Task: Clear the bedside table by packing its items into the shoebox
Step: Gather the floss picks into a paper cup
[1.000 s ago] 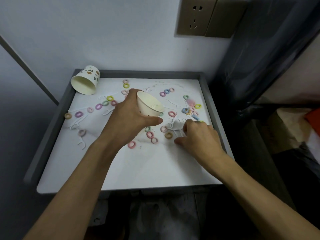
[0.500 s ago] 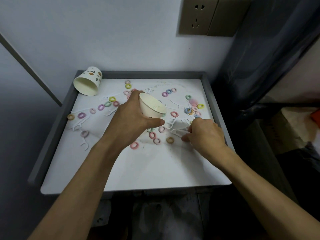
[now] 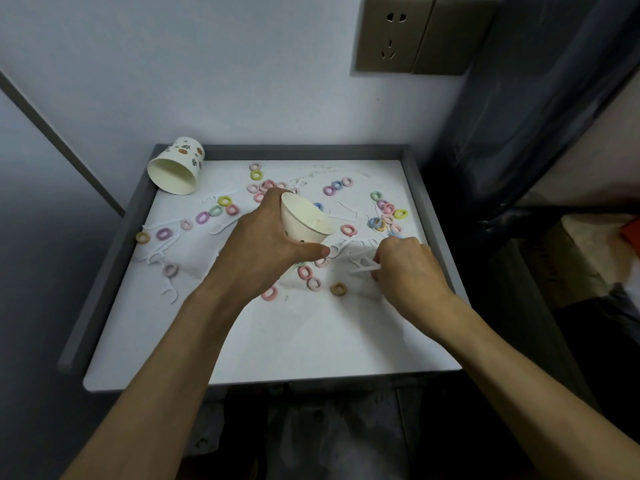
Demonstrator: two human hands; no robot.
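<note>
Grips a small cream paper cup in the left hand, fingers and thumb curled round its wall, the cup tilted with its mouth turned toward the right hand. Shows something pale inside the cup, too unclear to name. Pinches a thin white plastic floss pick in the right hand's curled fingertips, low over the white bedside tabletop with a grey raised rim. Holds the two hands near each other but apart, the left thumb pointing toward the right hand.

Just under the left wrist, on the near side: a pink ring. Between the hands and slightly nearer the body: a tan ring, with two more pink rings beside it. Beyond the right hand: a bunch of pastel rings in pink, blue, green and yellow; farther beyond, a row of three rings. Left of the left hand: a loose line of purple, pink, green and yellow rings, mixed with scattered white floss picks.

Well beyond and left of the left hand, in the table's far corner: a spotted paper cup on its side, mouth facing the person. High on the wall beyond the right hand: a brown wall socket. Right of the right hand, past the rim: a dark hanging sheet.
</note>
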